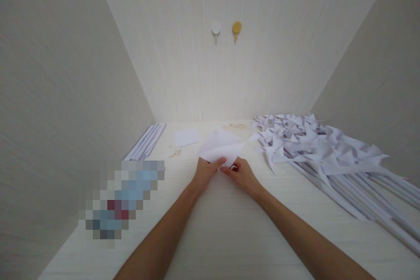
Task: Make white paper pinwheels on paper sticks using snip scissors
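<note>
A white sheet of paper (220, 143) is held up off the table, one corner pointing away from me and its near part bent. My left hand (209, 169) grips its near left side, thumb on top and fingers hidden beneath. At the near right corner, my right hand (239, 172) pinches the paper between thumb and fingers. Whether a small item is also in that pinch is too small to tell. Left of the held sheet lies a small stack of square white paper (187, 137), with several thin sticks (176, 153) in front of it.
Many white paper pinwheels (288, 135) on rolled paper sticks (348, 192) are piled at the right. More rolled paper tubes (147, 141) lie at the back left, behind a pixelated blue item (131, 190). Thin tan pieces (236, 126) lie near the back wall, which bears two hooks (236, 28).
</note>
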The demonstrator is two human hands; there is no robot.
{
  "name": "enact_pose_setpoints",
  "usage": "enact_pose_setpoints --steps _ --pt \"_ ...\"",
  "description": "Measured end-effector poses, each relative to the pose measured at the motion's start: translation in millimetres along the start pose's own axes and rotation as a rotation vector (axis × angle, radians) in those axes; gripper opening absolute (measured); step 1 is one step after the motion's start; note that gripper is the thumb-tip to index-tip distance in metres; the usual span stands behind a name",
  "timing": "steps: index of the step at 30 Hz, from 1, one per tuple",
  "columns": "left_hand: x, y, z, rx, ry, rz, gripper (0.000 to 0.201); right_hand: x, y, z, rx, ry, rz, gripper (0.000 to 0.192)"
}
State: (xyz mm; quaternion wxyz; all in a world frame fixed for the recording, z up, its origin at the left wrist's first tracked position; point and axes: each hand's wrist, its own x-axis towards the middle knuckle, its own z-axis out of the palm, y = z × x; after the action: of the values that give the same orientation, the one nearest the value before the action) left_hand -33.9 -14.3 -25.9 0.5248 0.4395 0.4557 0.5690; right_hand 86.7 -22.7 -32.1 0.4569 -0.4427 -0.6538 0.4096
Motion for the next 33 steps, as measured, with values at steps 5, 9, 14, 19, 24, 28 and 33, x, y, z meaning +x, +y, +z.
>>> enact_pose_setpoints --steps 5,9,14,19,24,28,33 --pt "9 0 -8.2 -0.104 0.108 0.036 0.030 0 -3 -1 -0.002 0.017 0.012 0.020" --pt "12 3 -13.6 -0.106 0.123 0.063 0.027 0 -3 -1 0.049 0.042 0.025 0.021" --pt "13 2 -14.5 -0.063 0.123 0.094 0.023 2 3 -7 0.138 0.196 -0.014 0.012" --pt "13 -1 -11.7 -0.083 0.063 0.015 0.023 7 8 -12 0.373 0.375 0.109 0.021" --pt "9 -2 -8.3 -0.055 -0.027 -0.042 0.030 8 4 -11 0.407 0.414 0.090 0.024" --pt "7 -4 -7.8 -0.068 -0.014 -0.027 0.029 5 2 -7 0.239 0.214 0.022 0.026" --pt "6 -8 -6.3 -0.080 -0.015 -0.015 0.027 3 1 -2 0.086 -0.023 -0.022 0.024"
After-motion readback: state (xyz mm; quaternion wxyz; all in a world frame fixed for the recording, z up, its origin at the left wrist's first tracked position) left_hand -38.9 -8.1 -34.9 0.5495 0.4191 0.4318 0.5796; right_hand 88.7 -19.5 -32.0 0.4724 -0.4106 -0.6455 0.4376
